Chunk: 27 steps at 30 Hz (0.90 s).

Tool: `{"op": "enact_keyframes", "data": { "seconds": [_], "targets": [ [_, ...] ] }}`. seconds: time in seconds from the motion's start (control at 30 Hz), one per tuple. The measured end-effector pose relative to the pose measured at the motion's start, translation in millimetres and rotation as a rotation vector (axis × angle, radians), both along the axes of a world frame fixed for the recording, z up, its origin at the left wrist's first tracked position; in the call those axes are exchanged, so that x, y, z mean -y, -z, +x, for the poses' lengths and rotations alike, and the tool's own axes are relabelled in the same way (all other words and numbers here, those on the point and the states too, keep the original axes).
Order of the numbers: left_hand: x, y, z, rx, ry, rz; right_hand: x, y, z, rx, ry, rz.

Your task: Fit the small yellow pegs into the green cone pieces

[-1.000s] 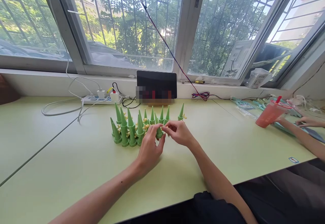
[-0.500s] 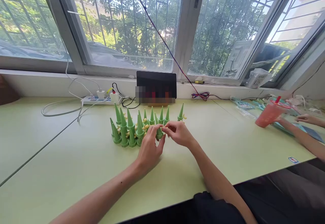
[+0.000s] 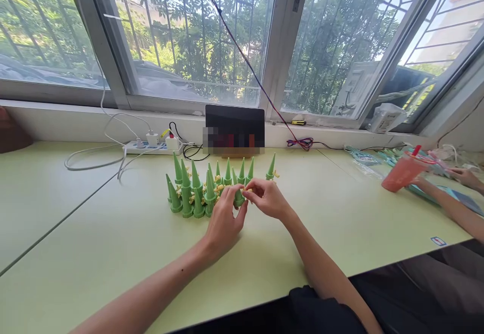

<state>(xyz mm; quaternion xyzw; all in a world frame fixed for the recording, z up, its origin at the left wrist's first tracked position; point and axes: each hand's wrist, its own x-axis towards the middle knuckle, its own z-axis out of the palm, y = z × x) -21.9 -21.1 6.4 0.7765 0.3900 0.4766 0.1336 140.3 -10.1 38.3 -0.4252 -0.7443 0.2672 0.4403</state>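
A green cone (image 3: 238, 196) is held upright near the table's middle, at the near right of a cluster of similar cones. It is gripped between the thumb and fingers of the left hand (image 3: 227, 213), by which its left side is partly covered. A small yellow piece (image 3: 245, 190) is pinched in the fingertips of the right hand (image 3: 269, 199), right beside the held cone; whether the two parts are joined cannot be told, contact being hidden by the fingers. The clustered cones (image 3: 186, 196) are stood upright to the left and behind, with yellow pieces seen among them. One separate cone (image 3: 271, 168) is placed behind the right hand, a yellow piece visible at its right side. A dark screen (image 3: 234, 122) is positioned behind the cluster, and a red cup (image 3: 403, 172) is seen well to the right.
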Motion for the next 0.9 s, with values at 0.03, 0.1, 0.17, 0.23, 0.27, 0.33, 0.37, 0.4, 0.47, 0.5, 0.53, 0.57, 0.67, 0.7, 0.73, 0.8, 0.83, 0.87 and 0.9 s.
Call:
{"op": "enact_keyframes", "data": {
  "seconds": [0.03, 0.1, 0.17, 0.23, 0.27, 0.33, 0.37, 0.4, 0.47, 0.5, 0.53, 0.57, 0.67, 0.7, 0.73, 0.8, 0.83, 0.87, 0.9],
  "targets": [
    [-0.1, 0.4, 0.0, -0.001, 0.000, -0.001, -0.1, 0.0, 0.0, 0.005, 0.005, -0.003],
    [-0.2, 1.0, -0.1, -0.006, 0.000, -0.004, 0.0, -0.3, -0.1, 0.014, 0.018, -0.009],
    [-0.1, 1.0, -0.2, -0.006, 0.002, -0.003, 0.4, -1.0, -0.2, 0.023, 0.028, -0.008],
    [0.0, 0.5, -0.2, 0.000, 0.002, 0.000, 0.9, -1.8, -0.4, 0.024, 0.030, -0.002],
    [0.0, 0.1, -0.2, 0.003, 0.002, 0.000, 1.2, -2.0, -0.4, 0.017, 0.027, 0.001],
    [0.0, -0.5, -0.2, 0.005, -0.001, -0.002, 1.6, -2.1, -0.3, -0.002, 0.016, 0.010],
    [0.0, -0.8, -0.2, 0.005, -0.001, -0.003, 1.8, -2.0, -0.1, -0.008, 0.011, 0.016],
    [0.0, -1.0, -0.3, 0.006, -0.002, -0.004, 1.9, -1.9, 0.0, -0.011, 0.007, 0.020],
    [-0.2, -1.0, -0.3, 0.007, -0.001, -0.005, 2.1, -1.6, 0.1, -0.006, 0.001, 0.019],
    [-0.4, -0.9, -0.4, 0.007, 0.000, -0.005, 2.1, -1.5, 0.1, -0.001, -0.002, 0.016],
    [-0.5, -0.8, -0.5, 0.007, 0.001, -0.006, 1.9, -1.4, 0.0, 0.003, -0.002, 0.013],
    [-0.6, -0.7, -0.5, 0.008, 0.003, -0.007, 1.7, -1.4, -0.2, 0.006, -0.001, 0.009],
    [-0.7, -0.6, -0.8, 0.007, 0.005, -0.015, 0.3, -1.0, -0.2, 0.015, 0.023, 0.012],
    [-0.6, -0.8, -1.0, 0.005, 0.003, -0.018, -0.2, -0.7, -0.1, 0.017, 0.032, 0.012],
    [-0.5, -0.9, -1.1, 0.004, 0.000, -0.018, -0.6, -0.5, 0.1, 0.019, 0.038, 0.012],
    [-0.1, -1.2, -1.2, 0.001, 0.000, -0.015, -1.1, -0.1, 0.5, 0.022, 0.043, 0.009],
    [0.1, -1.3, -1.2, 0.001, 0.002, -0.012, -1.2, 0.1, 0.7, 0.023, 0.043, 0.008],
    [0.3, -1.3, -1.2, 0.002, 0.006, -0.011, -1.1, 0.1, 0.8, 0.026, 0.044, 0.006],
    [0.5, -1.3, -1.1, 0.003, 0.009, -0.012, -1.0, 0.1, 0.9, 0.029, 0.044, 0.006]
  ]
}}
